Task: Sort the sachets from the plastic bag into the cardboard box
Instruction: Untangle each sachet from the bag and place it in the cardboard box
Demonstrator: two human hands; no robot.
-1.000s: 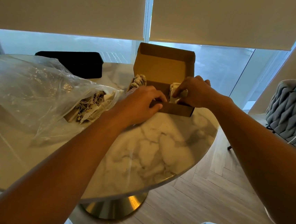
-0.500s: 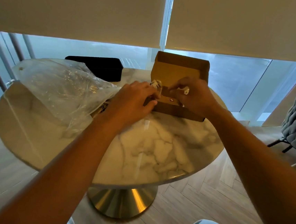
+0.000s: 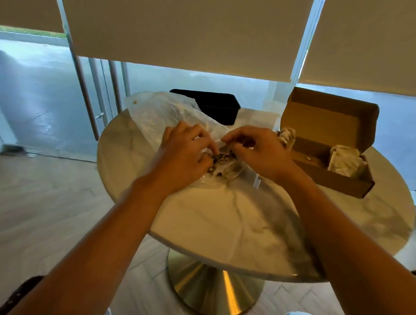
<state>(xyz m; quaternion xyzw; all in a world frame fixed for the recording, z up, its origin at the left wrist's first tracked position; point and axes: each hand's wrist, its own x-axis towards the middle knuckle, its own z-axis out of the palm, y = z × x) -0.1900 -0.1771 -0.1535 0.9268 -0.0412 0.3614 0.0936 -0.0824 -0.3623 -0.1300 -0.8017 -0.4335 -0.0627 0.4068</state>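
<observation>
both hands at mouth of bag (image 3: 160, 117) on desk (image 3: 220, 224): left hand (image 3: 184, 155) and right hand (image 3: 258, 152), fingers curled, grip of each pinching sachets (image 3: 222, 165) at bag opening. box (image 3: 329, 148) open at right, more sachets inside.

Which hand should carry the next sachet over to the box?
Probably the right hand: it is at the bag mouth over the sachets, and the box lies on its side. The left hand would have to cross over.
</observation>
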